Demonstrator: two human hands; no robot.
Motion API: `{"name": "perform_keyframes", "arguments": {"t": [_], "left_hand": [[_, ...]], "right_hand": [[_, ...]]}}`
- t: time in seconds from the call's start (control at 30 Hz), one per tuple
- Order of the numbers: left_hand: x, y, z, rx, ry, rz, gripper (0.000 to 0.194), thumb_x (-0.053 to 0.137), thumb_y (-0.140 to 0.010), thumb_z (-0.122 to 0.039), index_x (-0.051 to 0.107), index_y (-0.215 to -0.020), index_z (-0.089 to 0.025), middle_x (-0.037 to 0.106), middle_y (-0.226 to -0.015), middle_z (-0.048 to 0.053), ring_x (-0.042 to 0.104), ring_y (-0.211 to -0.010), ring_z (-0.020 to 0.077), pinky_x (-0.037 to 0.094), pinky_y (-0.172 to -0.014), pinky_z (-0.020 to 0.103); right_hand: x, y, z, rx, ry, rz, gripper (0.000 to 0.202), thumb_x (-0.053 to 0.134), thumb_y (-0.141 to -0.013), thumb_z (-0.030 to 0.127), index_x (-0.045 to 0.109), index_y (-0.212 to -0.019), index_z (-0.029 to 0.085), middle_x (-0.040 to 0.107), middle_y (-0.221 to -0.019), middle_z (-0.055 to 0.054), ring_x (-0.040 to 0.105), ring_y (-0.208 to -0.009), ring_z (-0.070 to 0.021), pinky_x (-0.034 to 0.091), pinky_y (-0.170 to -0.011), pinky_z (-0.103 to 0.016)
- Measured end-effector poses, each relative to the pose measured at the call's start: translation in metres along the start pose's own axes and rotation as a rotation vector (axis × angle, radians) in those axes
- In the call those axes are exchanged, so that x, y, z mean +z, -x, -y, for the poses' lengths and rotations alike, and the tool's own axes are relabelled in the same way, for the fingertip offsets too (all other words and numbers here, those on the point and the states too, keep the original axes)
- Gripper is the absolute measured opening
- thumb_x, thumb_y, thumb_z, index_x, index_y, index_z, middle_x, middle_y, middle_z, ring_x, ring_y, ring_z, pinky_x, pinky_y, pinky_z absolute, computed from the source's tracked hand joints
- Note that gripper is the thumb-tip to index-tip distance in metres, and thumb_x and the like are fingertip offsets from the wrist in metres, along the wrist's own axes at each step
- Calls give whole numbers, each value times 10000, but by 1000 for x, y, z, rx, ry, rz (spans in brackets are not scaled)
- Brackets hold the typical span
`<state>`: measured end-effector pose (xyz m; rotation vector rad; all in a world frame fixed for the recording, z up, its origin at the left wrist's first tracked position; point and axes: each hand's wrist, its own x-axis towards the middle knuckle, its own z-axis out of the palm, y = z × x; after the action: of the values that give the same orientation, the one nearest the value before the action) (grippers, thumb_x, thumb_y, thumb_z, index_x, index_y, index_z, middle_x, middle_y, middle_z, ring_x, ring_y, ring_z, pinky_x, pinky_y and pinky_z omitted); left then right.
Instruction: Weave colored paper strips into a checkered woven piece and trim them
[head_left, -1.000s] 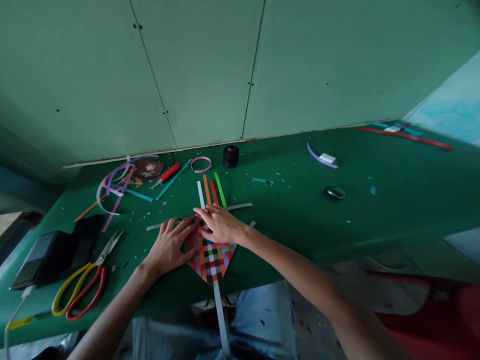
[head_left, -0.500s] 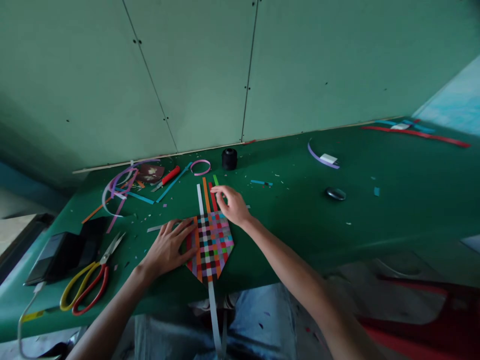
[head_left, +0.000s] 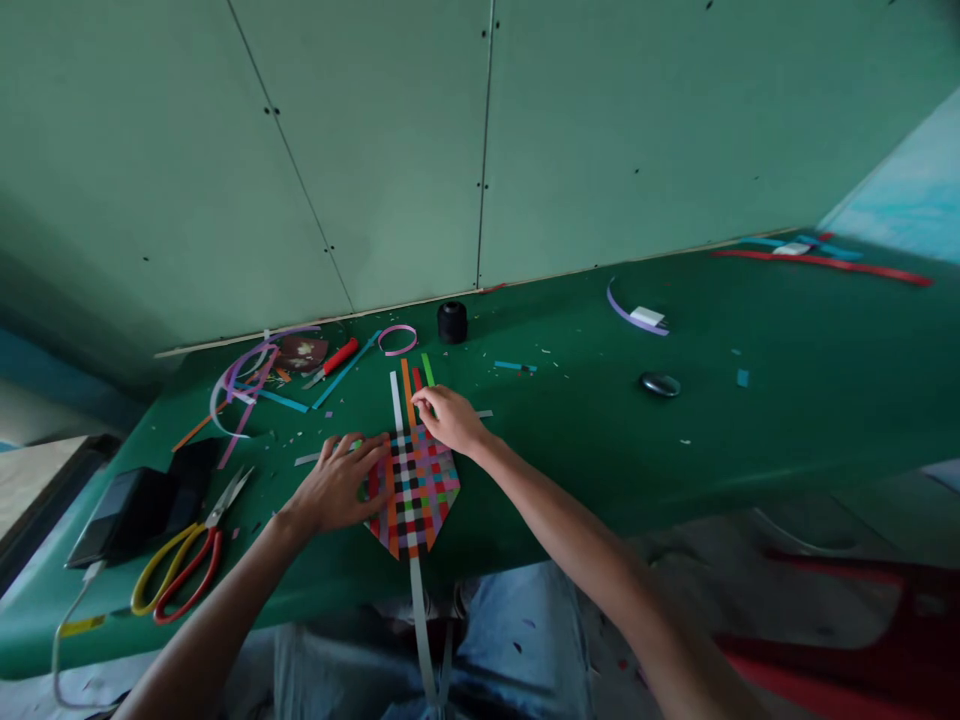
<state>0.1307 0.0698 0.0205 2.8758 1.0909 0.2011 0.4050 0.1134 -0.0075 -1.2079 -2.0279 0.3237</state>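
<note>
A woven piece of checkered, many-coloured strips (head_left: 411, 495) lies on the green table, its lower end tapering. My left hand (head_left: 341, 485) rests palm down over its left edge, fingers spread and pressing. At the upper edge, my right hand (head_left: 450, 418) has its fingertips pinched together at a red strip (head_left: 418, 378); my fingers partly hide the grip. Beside that strip, a white strip (head_left: 396, 400), an orange strip (head_left: 407, 385) and a green strip (head_left: 427, 368) stick out away from me. A long pale strip (head_left: 420, 620) hangs off the table edge toward my lap.
Scissors (head_left: 191, 550) and a black device (head_left: 120, 515) with a white cable lie on the left. Behind are a red-handled knife (head_left: 339, 358), loose strips (head_left: 247, 385), a pink ring (head_left: 397, 340) and a black cylinder (head_left: 452, 322). A dark oval object (head_left: 660, 385) lies to the right.
My right hand has drawn slightly toward me, its fingers more curled and lower along the red strip. A pale strip end now shows right of that hand. My left hand stays on the weave.
</note>
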Motion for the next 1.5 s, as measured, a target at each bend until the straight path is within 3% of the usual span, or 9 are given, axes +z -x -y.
{"name": "perform_keyframes", "arguments": {"t": [0.2, 0.33, 0.57, 0.77, 0.93, 1.13, 1.27, 1.43, 1.5], "left_hand": [[4, 7, 2, 2, 17, 23, 663, 562, -1006, -542, 424, -1609, -304, 485, -1642, 86, 433, -1446, 360, 391, -1145, 584], [8, 10, 4, 0, 32, 15, 693, 565, -1007, -545, 392, -1634, -303, 472, -1648, 104, 425, -1445, 367, 376, -1158, 602], [0, 4, 4, -4, 60, 22, 681, 605, -980, -571, 460, -1593, -314, 526, -1602, 98, 445, -1428, 362, 403, -1144, 588], [-11, -11, 7, -8, 75, 51, 387, 498, -1056, -498, 694, -1322, -296, 646, -1476, 80, 552, -1300, 319, 444, -1068, 533], [2, -25, 1, -41, 34, -58, 285, 495, -1064, -386, 749, -1054, -257, 739, -1280, 88, 602, -1229, 313, 460, -1020, 522], [25, -24, -8, -81, 46, -209, 224, 517, -1062, -356, 707, -1045, -238, 714, -1295, 97, 640, -1192, 278, 495, -992, 472], [32, -22, -6, -80, 52, -230, 171, 556, -1051, -350, 688, -1030, -245, 734, -1276, 83, 627, -1206, 289, 488, -977, 474], [34, -22, -5, -101, 63, -242, 125, 589, -1033, -335, 668, -985, -250, 747, -1244, 62, 623, -1193, 290, 482, -977, 475], [34, -22, -5, -103, 68, -234, 101, 595, -1025, -312, 673, -1008, -249, 747, -1236, 65, 619, -1191, 293, 479, -979, 480]], "right_hand": [[12, -22, -12, -92, 107, 105, 248, 541, -1071, 196, 648, -1292, 167, 728, -1264, -147, 661, -1215, -274, 533, -1050, -463], [25, -41, -15, -92, 272, 182, 540, 701, -1004, 387, 552, -1465, 149, 646, -1427, -195, 546, -1384, -366, 468, -1138, -556], [37, -43, -13, -195, 360, 218, 420, 676, -1017, 437, 686, -1291, 117, 640, -1439, -192, 547, -1358, -356, 459, -1147, -545], [38, -42, -12, -201, 365, 213, 327, 689, -1015, 402, 753, -1199, 140, 682, -1318, -181, 578, -1283, -333, 487, -1099, -526], [35, -34, -8, -147, 271, 168, 335, 671, -1030, 389, 754, -1271, 172, 675, -1209, -152, 612, -1194, -294, 506, -1058, -478], [33, -25, 7, -51, -75, 169, 563, 679, -1029, 264, 515, -1567, 257, 734, -1079, -78, 697, -964, -203, 575, -901, -353], [35, -16, 15, 98, -316, 87, 845, 681, -976, 110, 240, -1692, 195, 786, -1040, -84, 741, -914, -196, 595, -904, -346], [31, -3, 17, 94, -326, 84, 403, 562, -1000, 51, 718, -1351, 173, 797, -1148, -119, 765, -1047, -237, 601, -966, -379], [28, 2, 17, 62, -308, 108, 381, 499, -1015, 36, 795, -1203, 187, 793, -1190, -106, 761, -1096, -236, 598, -998, -389]]}}
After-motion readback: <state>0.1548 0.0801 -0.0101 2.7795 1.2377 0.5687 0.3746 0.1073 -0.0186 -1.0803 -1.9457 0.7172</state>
